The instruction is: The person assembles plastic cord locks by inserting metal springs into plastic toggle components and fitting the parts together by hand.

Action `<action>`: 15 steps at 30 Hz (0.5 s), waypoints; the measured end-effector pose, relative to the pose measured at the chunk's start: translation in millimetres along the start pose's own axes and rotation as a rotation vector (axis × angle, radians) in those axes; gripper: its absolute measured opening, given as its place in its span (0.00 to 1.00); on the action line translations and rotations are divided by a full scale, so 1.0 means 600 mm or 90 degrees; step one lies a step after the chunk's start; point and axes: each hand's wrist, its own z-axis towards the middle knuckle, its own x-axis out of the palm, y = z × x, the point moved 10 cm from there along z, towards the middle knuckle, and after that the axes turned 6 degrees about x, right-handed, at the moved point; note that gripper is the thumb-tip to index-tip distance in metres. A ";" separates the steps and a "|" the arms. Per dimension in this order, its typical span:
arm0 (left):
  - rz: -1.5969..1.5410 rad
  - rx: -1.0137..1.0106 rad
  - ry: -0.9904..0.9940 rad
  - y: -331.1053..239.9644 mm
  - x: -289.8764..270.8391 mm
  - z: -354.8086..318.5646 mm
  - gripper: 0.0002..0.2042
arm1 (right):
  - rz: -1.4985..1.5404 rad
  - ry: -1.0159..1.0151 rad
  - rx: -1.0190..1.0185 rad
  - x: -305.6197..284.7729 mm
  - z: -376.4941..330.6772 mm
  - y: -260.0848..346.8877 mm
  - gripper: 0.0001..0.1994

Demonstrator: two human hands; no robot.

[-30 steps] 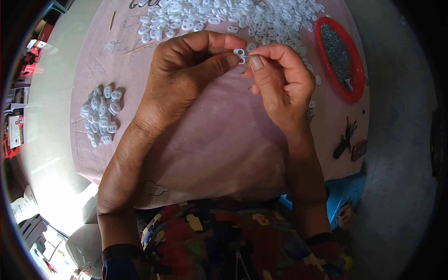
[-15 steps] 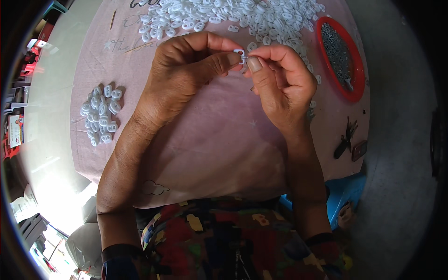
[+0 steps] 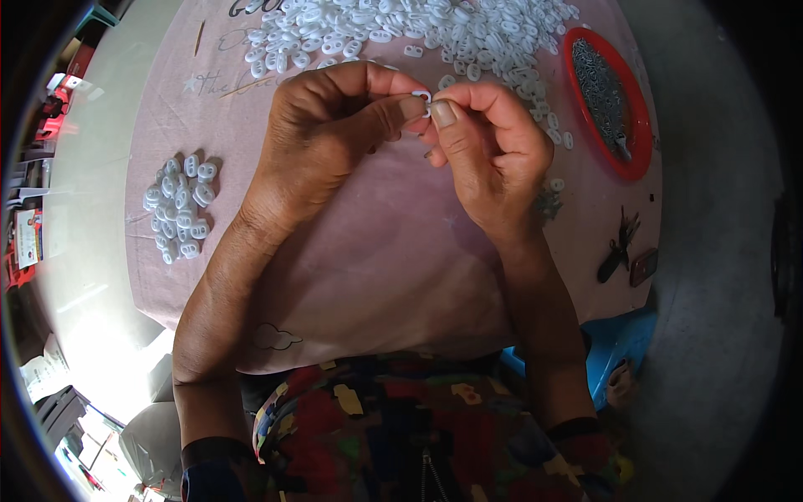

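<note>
Near the far middle of the table, both hands meet fingertip to fingertip. My left hand (image 3: 322,134) is closed, pinching a small white plastic piece with holes (image 3: 425,94) between thumb and forefinger. My right hand (image 3: 498,155), thumb and forefinger pressed together, touches the piece's right side. It pinches a small thin metal piece, now almost wholly hidden by the fingertips. Beyond the hands spreads a large heap of similar white plastic pieces (image 3: 360,25). A smaller pile of them (image 3: 180,205) lies left of my left forearm.
A red oval dish (image 3: 641,125) full of small metal parts (image 3: 598,88) stands at the right. Nearer lie keys (image 3: 619,251) and a small dark red object (image 3: 643,268) by the edge of the pink-covered table (image 3: 376,276). A blue stool (image 3: 627,343) shows below.
Both hands have shifted slightly left, the right one more, closing in on the white piece. The thin metal bit seen between the fingertips before is now mostly covered.
</note>
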 end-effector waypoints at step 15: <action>0.080 -0.030 0.011 0.007 -0.007 0.002 0.08 | 0.066 0.031 0.061 0.001 0.006 -0.019 0.05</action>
